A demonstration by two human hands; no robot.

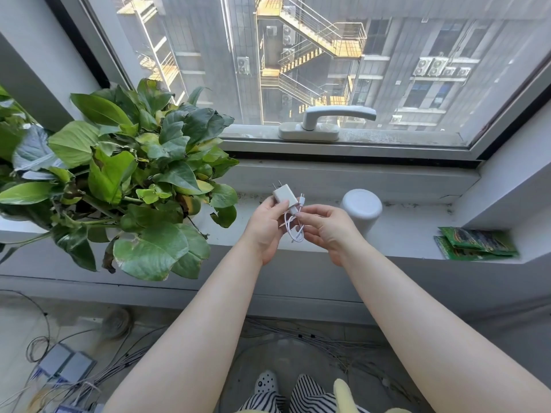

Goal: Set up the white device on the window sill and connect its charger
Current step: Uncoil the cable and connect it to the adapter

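The person is working on the charger step: the left hand (265, 231) is gripping the white charger (281, 195), and the right hand (325, 229) is pinching its cable (293, 231). The white device (361, 208) is standing on the window sill (417, 231), just beyond the right hand. Next, I think, the cable plug must be freed and brought to the device.

Setting: upper-floor room in a multi-storey urban block, probably an office or work space. Evidence: large aluminium-framed window (328, 70) with a white lever handle (334, 120), looking onto neighbouring high-rise facades with yellow fire-escape stairs (313, 40) and wall-mounted air-conditioner units (432, 67). Deep grey window sill (402, 231), dusty at the back edge, carrying a leafy potted plant (128, 180) and green foil packets (477, 244). Bare floor below, strewn with bundled grey cables (298, 335) and small grey boxes (67, 366).
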